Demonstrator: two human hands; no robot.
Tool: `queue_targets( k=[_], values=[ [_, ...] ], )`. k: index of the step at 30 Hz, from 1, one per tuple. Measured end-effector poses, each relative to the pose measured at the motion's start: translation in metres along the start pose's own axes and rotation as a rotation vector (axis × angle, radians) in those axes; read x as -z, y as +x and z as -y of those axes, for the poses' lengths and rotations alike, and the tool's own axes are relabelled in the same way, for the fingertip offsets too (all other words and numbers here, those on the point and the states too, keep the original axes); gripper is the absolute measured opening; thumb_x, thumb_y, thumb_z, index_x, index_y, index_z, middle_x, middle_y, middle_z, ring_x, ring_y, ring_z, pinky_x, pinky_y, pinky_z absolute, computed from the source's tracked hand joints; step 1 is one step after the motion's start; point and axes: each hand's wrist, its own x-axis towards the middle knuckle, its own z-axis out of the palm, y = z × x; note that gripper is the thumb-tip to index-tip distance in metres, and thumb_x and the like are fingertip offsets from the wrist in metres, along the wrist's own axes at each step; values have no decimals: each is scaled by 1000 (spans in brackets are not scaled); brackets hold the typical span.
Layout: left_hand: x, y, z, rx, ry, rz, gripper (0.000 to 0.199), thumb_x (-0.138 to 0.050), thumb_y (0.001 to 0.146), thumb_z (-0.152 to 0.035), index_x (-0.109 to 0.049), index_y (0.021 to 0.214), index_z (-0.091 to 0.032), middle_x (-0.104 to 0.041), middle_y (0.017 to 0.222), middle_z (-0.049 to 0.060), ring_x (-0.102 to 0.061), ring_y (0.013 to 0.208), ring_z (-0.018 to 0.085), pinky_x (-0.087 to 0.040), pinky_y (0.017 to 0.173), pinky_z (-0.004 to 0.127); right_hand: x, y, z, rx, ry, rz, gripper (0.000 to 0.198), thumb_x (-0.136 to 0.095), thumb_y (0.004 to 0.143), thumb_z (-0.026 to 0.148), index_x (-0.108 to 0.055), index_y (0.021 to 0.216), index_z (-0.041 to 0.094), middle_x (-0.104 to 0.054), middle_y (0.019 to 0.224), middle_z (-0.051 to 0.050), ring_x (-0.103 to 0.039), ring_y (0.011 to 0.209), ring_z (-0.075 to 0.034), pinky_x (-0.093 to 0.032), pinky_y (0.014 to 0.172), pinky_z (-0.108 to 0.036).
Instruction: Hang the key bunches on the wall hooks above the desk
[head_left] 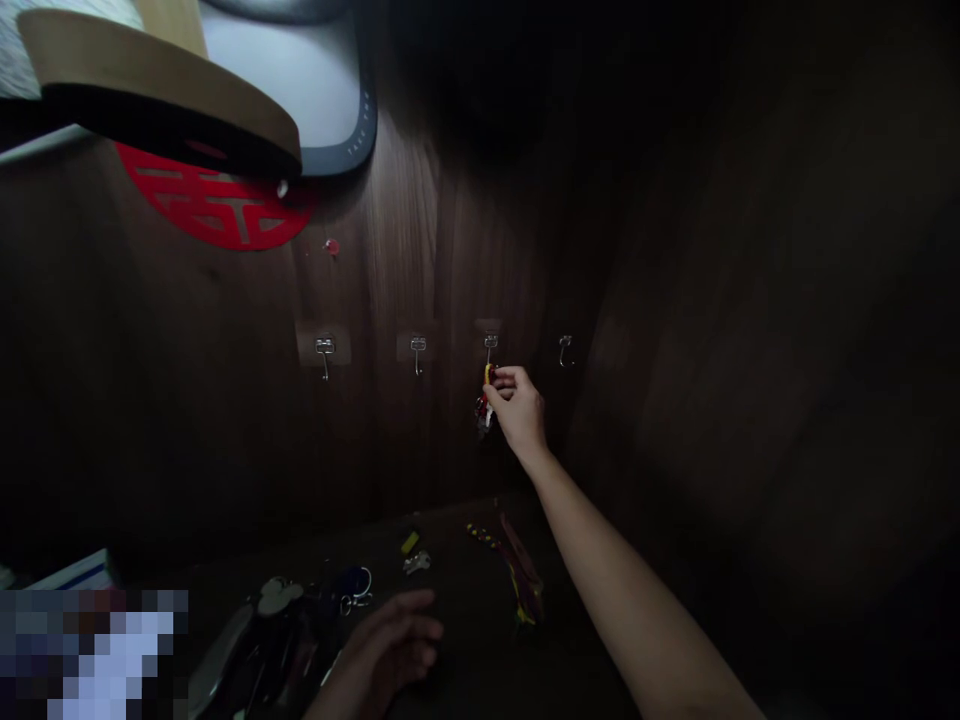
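Note:
My right hand [516,405] is closed in a pinch on a bunch of keys [485,414] with a yellow and red strap at its top. It holds the bunch right under the third hook [490,342] on the dark wood panel. Whether the strap is over the hook's tip is too small to tell. Low in the view, my left hand [394,640] is open and holds nothing, its fingers partly curled. Just above that hand, small keys [417,563] with a yellow tag [409,543] lie on the dark surface, and a blue key fob [358,581] with a metal ring lies to their left.
Other metal hooks [325,350] are fixed along the panel. A braided cord and dark red strap [525,580] lie on the right. Dark glossy items [262,640] are heaped at lower left. Above are a red paper cutout [247,225] and a wooden curved piece [172,85].

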Motion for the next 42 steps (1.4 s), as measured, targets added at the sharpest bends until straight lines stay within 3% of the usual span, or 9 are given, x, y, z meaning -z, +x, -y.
queue_targets(
  k=[8,14,26,34,42],
  values=[
    [-13,-10,-7,-12,38,-2,31,-74,69,-33,-68,95,-17,-72,79,5,-63,62,13,-43,62,25,7,-29,-16,-45,263,-44,24,-60,70,25,-55,92,19,-61,94,-6,-59,88,-17,-52,70,-29],
    [-20,-22,-13,-26,90,6,34,-70,72,-33,-67,101,-17,-73,87,7,-63,71,15,-46,70,27,24,-57,-25,-110,324,0,17,-56,72,26,-60,88,20,-62,92,-4,-60,90,-18,-54,73,-32],
    [-21,-24,-12,-65,179,7,29,-66,76,-31,-66,101,-17,-71,86,6,-63,73,16,-47,72,29,65,-126,-63,-323,100,260,16,-53,75,31,-64,79,20,-66,78,-2,-63,75,-17,-51,63,-28],
    [-27,-28,-12,-122,356,-62,28,-63,77,-34,-66,100,-17,-70,84,5,-63,74,17,-48,72,29,81,-154,-75,-323,-103,335,18,-49,75,27,-65,76,20,-68,78,-2,-63,78,-19,-46,74,-32],
    [-24,-26,-13,-216,584,-130,26,-59,76,-37,-66,92,-18,-69,77,3,-63,68,17,-51,67,29,83,-169,-89,-289,-311,388,20,-45,78,24,-65,79,20,-67,81,-4,-60,76,-19,-44,68,-30]
  ],
)
